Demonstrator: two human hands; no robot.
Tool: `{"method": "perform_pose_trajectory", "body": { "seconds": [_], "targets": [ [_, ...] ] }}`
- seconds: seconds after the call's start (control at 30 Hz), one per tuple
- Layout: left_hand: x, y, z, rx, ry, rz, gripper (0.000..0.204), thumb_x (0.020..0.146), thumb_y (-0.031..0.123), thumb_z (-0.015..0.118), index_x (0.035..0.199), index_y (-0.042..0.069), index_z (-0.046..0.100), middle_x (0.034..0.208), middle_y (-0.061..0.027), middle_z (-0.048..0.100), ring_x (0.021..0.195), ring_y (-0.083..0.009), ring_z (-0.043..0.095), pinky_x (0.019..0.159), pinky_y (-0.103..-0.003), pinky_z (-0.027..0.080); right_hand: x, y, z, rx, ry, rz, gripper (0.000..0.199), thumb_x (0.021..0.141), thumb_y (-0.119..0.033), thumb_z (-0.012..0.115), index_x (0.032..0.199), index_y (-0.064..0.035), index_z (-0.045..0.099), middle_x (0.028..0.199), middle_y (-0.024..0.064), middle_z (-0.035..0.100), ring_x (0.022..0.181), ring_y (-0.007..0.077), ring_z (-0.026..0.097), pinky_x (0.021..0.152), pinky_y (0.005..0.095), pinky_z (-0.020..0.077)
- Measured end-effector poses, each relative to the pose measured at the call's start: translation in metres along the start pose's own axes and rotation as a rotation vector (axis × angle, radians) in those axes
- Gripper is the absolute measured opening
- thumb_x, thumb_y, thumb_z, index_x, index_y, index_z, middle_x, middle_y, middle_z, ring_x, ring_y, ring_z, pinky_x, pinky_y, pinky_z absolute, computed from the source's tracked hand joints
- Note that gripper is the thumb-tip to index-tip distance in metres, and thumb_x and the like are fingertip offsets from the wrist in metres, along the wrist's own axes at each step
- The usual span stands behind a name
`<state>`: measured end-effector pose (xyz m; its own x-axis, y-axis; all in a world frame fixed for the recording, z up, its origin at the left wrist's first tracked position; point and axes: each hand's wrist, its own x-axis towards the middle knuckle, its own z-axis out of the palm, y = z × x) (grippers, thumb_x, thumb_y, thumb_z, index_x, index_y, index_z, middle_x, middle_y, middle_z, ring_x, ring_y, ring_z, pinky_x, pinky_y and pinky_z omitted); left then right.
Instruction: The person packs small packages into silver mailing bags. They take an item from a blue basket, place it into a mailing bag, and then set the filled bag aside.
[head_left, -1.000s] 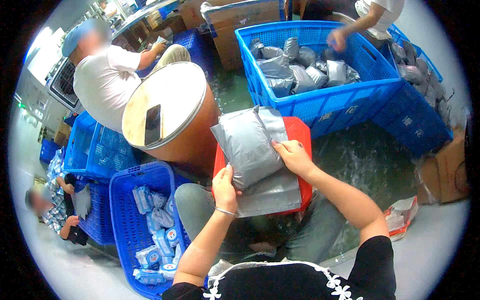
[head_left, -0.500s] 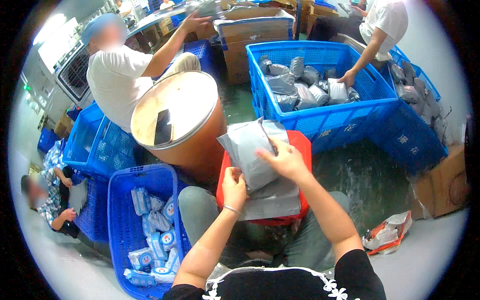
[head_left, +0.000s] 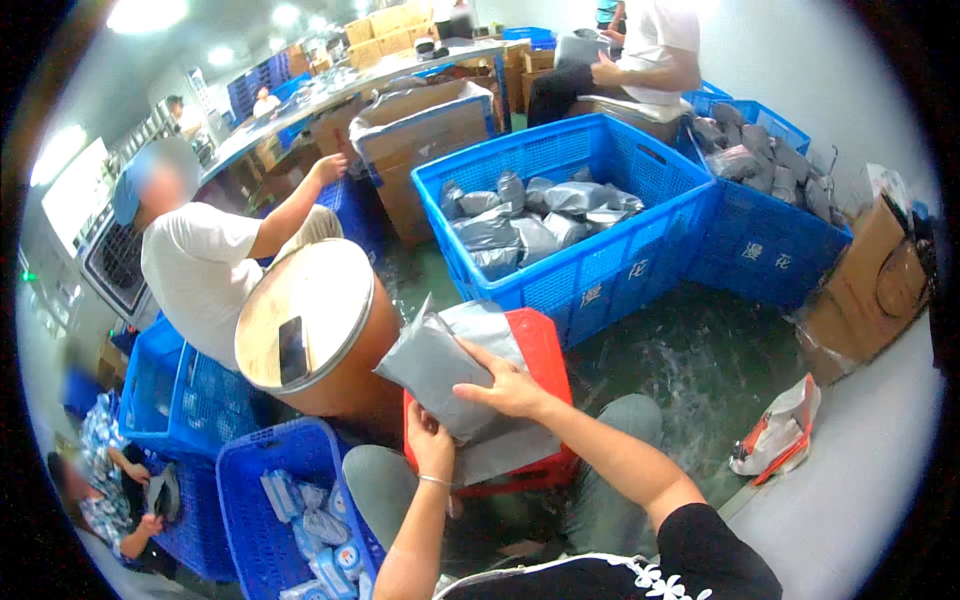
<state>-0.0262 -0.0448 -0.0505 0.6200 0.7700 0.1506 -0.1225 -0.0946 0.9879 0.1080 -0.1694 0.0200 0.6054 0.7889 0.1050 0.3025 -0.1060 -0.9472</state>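
Before a blue crate (head_left: 612, 268) of parcels (head_left: 535, 240): grey packet (head_left: 432, 362) in left hand (head_left: 432, 450), right hand (head_left: 515, 390) spread across.

This looks like a packing workshop or warehouse room. At the centre, a large blue crate (head_left: 660, 225) holds a heap of grey plastic parcels (head_left: 536, 240), and another blue crate (head_left: 740, 218) at the right is heaped with similar ones. Lower left, a basket (head_left: 240, 490) carries small white-and-blue packets (head_left: 328, 527). Stacked cartons (head_left: 390, 25) and a long work surface (head_left: 345, 85) fill the upper part of the frame, under bright ceiling lights (head_left: 148, 14). Seated co-workers at upper right (head_left: 655, 60) and left (head_left: 195, 265) share the floor.
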Motion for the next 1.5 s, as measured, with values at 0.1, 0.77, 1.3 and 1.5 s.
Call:
{"method": "perform_pose_trajectory", "body": {
  "seconds": [0.1,0.77,1.3,1.5],
  "targets": [
    [-0.004,0.019,0.008,0.039,-0.095,-0.114,0.039,0.083,-0.005,0.061,0.121,-0.001,0.055,0.1,-0.0073,0.064,0.085,-0.0148,0.065,0.074,-0.027,0.054,-0.021,-0.001,-0.017,0.213,0.208,-0.109,0.084,0.082,-0.031,0.078,0.149,-0.0056,0.035,0.144,0.0171,0.046,0.133,0.0285,0.044,0.11,0.0383,0.0343],
    [-0.014,0.03,-0.023,1.002,-0.271,0.264,0.074,0.074,0.049,0.077,0.135,0.014,0.055,0.152,-0.0297,0.028,0.139,-0.0498,0.025,0.113,-0.058,0.021,-0.013,-0.116,-0.188,-1.286,0.936,0.15,0.06,0.082,-0.033,0.074,0.133,-0.0076,0.056,0.141,0.0306,0.044,0.13,0.0463,0.043,0.107,0.0521,0.0345],
    [0.026,0.044,-0.209,0.759,0.297,0.375,0.029,0.088,0.013,0.065,0.114,0.0,0.064,0.131,-0.0222,0.058,0.132,-0.0376,0.046,0.113,-0.045,0.031,-0.003,0.001,0.04,-1.038,-0.126,-0.078,0.055,0.08,-0.039,0.073,0.127,-0.0133,0.061,0.136,0.0252,0.05,0.125,0.0391,0.05,0.101,0.0491,0.0419],
    [-0.054,-0.055,-0.438,0.379,0.744,-0.273,0.017,0.091,0.01,0.065,0.104,0.0,0.067,0.099,-0.0078,0.07,0.093,-0.0145,0.065,0.084,-0.028,0.051,-0.015,-0.008,0.039,-1.031,-0.03,-0.101,0.041,0.084,-0.021,0.07,0.122,-0.0073,0.064,0.134,0.0255,0.053,0.121,0.042,0.052,0.103,0.0457,0.0417]
  ]
}}
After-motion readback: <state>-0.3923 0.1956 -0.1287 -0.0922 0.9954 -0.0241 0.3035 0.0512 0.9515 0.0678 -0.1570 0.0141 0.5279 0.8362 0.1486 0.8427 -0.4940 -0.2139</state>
